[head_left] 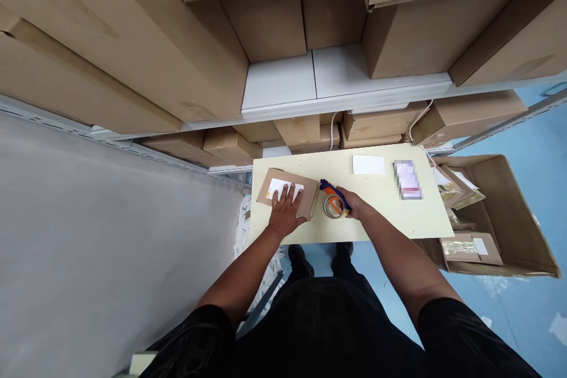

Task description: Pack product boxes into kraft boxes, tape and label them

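A small brown cardboard box (306, 205) lies at the left side of the pale table (385, 221), with a white label (275, 186) on top. My left hand (286, 212) rests on the box and part of the label, fingers spread. Just right of the box, my right hand (353, 204) is wrapped round the handle of a blue and orange tape dispenser (330, 189), which carries a roll of tape. The dispenser's front end is close to the box's right edge; whether they touch is unclear.
White papers (368, 165) and a blurred-out item (408, 179) lie on the table's right part. Right of the table stands a large open carton (518, 212) holding several packages. Shelves (354, 94) with many cardboard boxes rise beyond the table. A grey wall (110, 236) is at the left.
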Demonstrator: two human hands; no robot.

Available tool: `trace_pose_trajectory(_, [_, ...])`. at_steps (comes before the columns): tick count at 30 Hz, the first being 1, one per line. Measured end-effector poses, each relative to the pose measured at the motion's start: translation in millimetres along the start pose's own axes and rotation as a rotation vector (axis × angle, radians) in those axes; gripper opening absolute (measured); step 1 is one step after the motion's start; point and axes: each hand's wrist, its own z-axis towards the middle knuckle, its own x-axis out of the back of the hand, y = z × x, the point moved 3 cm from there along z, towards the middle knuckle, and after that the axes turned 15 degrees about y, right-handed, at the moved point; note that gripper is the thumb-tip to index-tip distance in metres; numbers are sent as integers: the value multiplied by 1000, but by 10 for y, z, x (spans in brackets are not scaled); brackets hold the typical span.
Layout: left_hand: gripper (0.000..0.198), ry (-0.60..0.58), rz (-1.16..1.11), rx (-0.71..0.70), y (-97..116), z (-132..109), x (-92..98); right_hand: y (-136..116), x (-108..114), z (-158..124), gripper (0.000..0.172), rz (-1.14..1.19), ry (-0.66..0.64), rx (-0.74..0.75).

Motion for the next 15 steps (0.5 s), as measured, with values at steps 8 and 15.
trace_pose_trajectory(8, [103, -17, -39, -68, 132, 53, 14, 844, 279, -429, 50, 180, 90, -135])
trace_pose_trajectory(15, [104, -10, -42, -9, 164, 96, -21, 1609, 651, -569, 50, 113, 143, -164])
